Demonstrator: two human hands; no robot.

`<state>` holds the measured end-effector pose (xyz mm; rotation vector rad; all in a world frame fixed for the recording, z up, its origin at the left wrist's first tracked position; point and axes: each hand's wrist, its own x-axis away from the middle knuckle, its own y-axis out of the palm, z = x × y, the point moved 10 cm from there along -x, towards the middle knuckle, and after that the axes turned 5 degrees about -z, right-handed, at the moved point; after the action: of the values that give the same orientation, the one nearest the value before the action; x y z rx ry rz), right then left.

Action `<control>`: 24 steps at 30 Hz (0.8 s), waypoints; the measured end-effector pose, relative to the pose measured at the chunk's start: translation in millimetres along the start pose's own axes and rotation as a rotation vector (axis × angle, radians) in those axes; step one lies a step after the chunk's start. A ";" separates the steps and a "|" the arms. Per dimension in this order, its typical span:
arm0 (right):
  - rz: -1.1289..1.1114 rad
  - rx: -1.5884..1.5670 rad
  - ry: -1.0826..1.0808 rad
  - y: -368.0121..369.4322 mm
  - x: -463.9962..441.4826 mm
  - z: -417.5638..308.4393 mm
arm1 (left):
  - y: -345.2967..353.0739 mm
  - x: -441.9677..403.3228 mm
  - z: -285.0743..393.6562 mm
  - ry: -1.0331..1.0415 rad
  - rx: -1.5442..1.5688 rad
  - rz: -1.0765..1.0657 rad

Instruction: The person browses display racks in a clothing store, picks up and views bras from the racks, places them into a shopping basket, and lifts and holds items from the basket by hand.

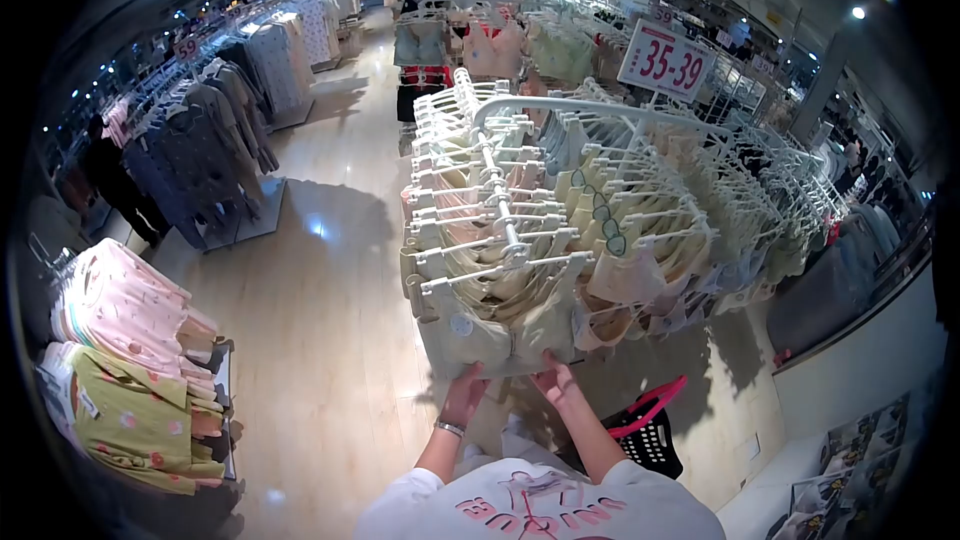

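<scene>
A cream bra (480,345) hangs from a white clip hanger at the front end of a rack. My left hand (464,392) is at the bra's lower left edge, its fingers closed at the fabric. At the lower right edge my right hand (553,378) has its fingers bent round the same bra's hem. Behind it, several more pale bras hang in a row on the white rail (497,190). Fingertips of both hands are partly hidden by the fabric.
A black basket (650,443) with a pink handle stands on the floor by my right side. Pink pajamas (130,305) and a green top (135,420) hang at the left. A price sign (667,61) rises above the racks. A person in dark clothes (122,185) stands far left.
</scene>
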<state>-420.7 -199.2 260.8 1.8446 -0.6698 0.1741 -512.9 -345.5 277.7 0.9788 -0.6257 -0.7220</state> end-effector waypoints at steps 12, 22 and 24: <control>-0.081 -0.113 -0.077 -0.9 -1.8 2.2 | 11.8 13.5 34.0 0.111 0.115 0.056; -0.011 -0.173 -0.156 -11.3 -15.5 -14.6 | 13.8 -1.8 44.6 0.131 0.155 0.058; -0.058 -0.238 -0.229 6.3 -5.5 -41.0 | 14.5 -2.3 53.1 0.158 0.277 0.043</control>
<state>-420.4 -161.6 279.1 1.6651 -0.7593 -0.1529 -550.4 -365.4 312.8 1.2612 -0.6158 -0.5212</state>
